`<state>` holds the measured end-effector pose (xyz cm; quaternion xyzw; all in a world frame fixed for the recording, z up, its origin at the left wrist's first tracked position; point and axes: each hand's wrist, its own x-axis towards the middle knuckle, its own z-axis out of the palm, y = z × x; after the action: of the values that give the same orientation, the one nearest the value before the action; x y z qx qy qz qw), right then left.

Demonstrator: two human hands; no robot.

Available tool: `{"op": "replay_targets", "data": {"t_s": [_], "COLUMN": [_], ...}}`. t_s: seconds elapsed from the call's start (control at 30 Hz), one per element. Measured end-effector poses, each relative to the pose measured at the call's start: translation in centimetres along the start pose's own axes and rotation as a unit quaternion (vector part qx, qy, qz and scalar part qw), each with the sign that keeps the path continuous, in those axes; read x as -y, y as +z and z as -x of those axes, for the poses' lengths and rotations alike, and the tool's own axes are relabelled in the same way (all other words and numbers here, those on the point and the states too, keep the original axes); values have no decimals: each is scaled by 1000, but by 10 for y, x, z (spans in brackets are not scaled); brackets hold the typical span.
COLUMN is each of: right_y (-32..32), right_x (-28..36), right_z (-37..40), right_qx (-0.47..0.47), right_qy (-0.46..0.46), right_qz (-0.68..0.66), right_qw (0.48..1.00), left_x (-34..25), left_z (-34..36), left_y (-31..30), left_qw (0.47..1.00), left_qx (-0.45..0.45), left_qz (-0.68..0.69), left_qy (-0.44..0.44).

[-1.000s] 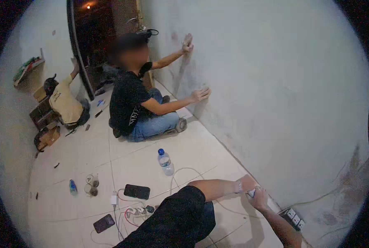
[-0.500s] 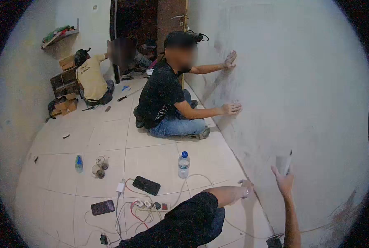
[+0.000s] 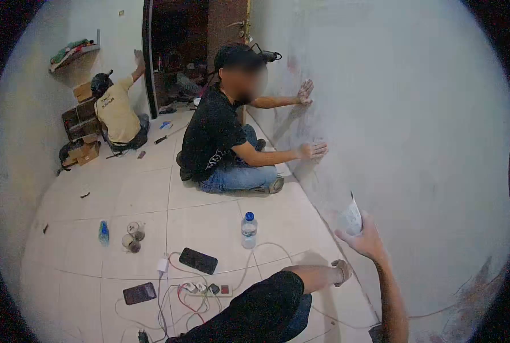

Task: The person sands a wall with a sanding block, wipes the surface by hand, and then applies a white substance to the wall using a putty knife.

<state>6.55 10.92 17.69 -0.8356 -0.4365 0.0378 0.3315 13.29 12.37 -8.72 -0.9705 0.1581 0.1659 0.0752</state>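
Note:
My right hand grips a pale, bent sheet with a dark edge, which looks like sandpaper, its tip pointing up in front of the white wall. From a black sleeve, my left arm stretches right across the floor. My left hand is low at the foot of the wall; its fingers are too blurred to make out. A water bottle with a blue cap stands upright on the tiles, left of both hands.
A person in black sits by the wall, both palms on it. Another in yellow crouches near the doorway. Phones, a power strip, tangled cables, glass jars and a small blue bottle lie about the floor.
My right hand has moved left and slightly up with the sheet, which has tilted. My left hand appears slightly lower. The view has shifted a little; the person in yellow has an arm against the wall.

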Motion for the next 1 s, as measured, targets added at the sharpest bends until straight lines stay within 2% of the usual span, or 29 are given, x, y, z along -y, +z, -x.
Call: {"op": "replay_targets", "data": {"t_s": [0.03,0.13,0.23,0.33,0.37,0.5,0.6,0.7,0.83,0.93,1.0], "right_y": [5,3,44,41,43,55,48,47,48,52,56], "right_x": [-25,-87,-240,-237,-246,-268,-279,-280,-276,-281,-288], "right_z": [0,9,21,46,55,75,76,73,72,86,89], "right_qx": [-16,-36,-110,31,69,193,251,280,290,201,190], "right_qy": [27,80,7,182,213,256,266,273,275,219,203], "right_qz": [26,-95,79,81,105,216,269,295,348,365,385], "right_qw": [999,992,991,979,969,922,891,872,848,882,880], "left_x": [3,2,5,10,12,15,16,4,14,18,22], "left_z": [4,14,7,8,9,11,17,31,1,-16,-34], "left_y": [-1,-7,0,4,6,16,4,-17,9,26,46], "left_qw": [1000,1000,999,998,997,990,981,997,981,949,912], "left_qx": [-5,-14,-27,-43,-49,-108,-149,-41,-137,-251,-339], "left_qz": [0,8,16,24,28,47,51,9,104,133,172], "left_qy": [4,16,27,37,42,82,111,62,87,136,155]}}
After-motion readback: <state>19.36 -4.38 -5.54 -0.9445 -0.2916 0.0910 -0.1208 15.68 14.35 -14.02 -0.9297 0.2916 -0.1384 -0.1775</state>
